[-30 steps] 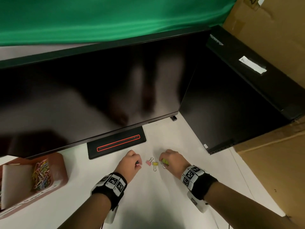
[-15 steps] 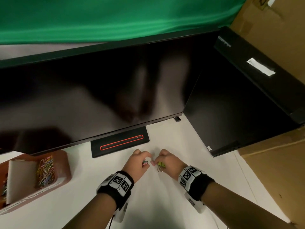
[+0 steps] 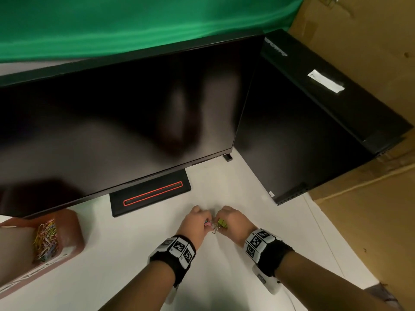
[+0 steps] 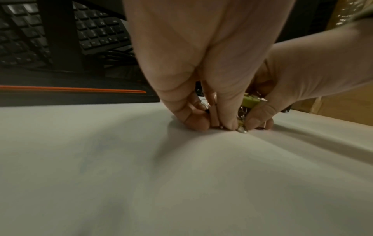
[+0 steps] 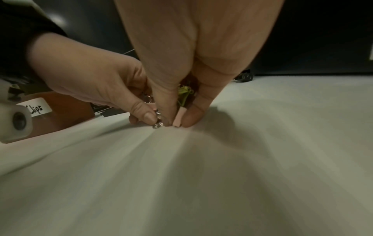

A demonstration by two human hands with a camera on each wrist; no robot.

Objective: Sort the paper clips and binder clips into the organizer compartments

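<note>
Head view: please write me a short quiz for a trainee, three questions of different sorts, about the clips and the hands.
1. True or false: coloured paper clips lie in a compartment of the organizer.
2. Which hand holds the green clip? A. the left one. B. the right one. C. neither.
3. Open question: what colour is the clip that the left hand pinches?

Key
1. True.
2. B, the right hand.
3. Pink: the pink clip sits between thumb and finger, down at the table.
</note>
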